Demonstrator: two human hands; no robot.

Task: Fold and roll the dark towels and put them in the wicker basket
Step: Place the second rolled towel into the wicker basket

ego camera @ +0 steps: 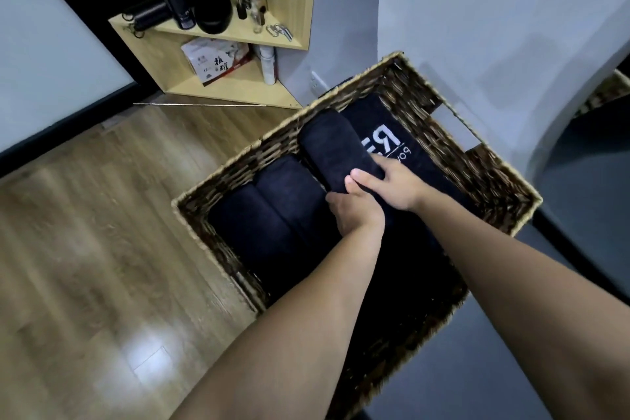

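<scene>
While both hands clasp the near end of a rolled towel (335,150), left hand (356,211) below and right hand (392,182) on top, its grip closed round the roll, they steer it inside the wicker basket (504,177) beside two rolls (272,211) on the left, likely to pack them in a snug row.

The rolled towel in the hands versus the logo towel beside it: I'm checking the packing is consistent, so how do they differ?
The rolled towel is a plain tube; the logo towel lies flatter and shows white lettering. Both hands, left hand and right hand, grip the rolled towel; neither grips the logo towel. Both are dark and sit inside the wicker basket.
</scene>
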